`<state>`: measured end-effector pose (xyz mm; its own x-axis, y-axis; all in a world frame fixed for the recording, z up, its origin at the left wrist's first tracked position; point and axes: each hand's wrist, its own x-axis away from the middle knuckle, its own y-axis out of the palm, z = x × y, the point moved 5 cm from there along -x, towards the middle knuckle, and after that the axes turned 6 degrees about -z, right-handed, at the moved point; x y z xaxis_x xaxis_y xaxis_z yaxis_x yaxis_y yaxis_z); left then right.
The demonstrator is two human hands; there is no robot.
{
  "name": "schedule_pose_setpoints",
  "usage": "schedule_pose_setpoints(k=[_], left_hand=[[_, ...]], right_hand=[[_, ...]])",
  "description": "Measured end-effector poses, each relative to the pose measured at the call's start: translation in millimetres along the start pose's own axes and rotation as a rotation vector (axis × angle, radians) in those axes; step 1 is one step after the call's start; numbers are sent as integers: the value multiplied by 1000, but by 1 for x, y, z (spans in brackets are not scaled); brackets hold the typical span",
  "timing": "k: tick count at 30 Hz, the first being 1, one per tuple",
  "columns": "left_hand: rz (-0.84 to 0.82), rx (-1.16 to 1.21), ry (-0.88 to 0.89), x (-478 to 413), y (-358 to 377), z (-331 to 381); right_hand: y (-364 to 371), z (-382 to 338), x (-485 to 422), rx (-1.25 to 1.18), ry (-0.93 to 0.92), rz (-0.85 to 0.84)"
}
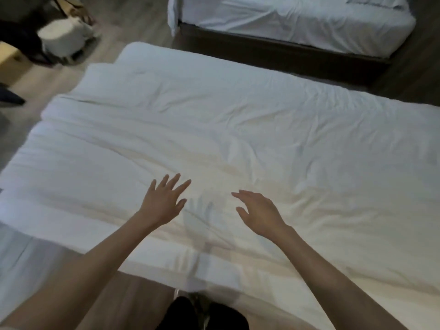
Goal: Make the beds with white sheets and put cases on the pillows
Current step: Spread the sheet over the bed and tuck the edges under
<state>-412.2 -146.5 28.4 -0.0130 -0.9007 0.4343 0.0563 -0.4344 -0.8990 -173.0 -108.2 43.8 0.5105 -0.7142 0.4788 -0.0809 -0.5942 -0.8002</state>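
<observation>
I see my left hand (163,202) and right hand (258,211) spread, holding nothing, over the rumpled white sheet (238,129) on the near bed (166,260), and sweeping it unevenly could, I judge, drag it askew or leave creases.

Left forearm (90,265) and right forearm (328,270) bare, extended from lower frame corners toward centre. Left hand (164,202) palm down, fingers straight, spread. Right hand (260,214) beside it, fingers extended, relaxed, pointing left. Hands apart.
</observation>
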Motion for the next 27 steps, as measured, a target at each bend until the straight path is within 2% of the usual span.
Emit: schedule_pose_setpoints(k=[6, 10, 18, 23, 27], left_hand=[[-47, 44, -190, 34, 12, -101], [-114, 36, -240, 41, 27, -174], [-165, -29, -182, 23, 24, -368], [-219, -21, -114, 16, 25, -441], [-252, -86, -50, 5, 37, -467]], right_hand=[[15, -84, -40, 35, -73, -113], [30, -142, -80, 17, -80, -138], [76, -273, -185, -32, 22, -167], [97, -342, -231, -65, 97, -193], [121, -377, -255, -98, 126, -233]])
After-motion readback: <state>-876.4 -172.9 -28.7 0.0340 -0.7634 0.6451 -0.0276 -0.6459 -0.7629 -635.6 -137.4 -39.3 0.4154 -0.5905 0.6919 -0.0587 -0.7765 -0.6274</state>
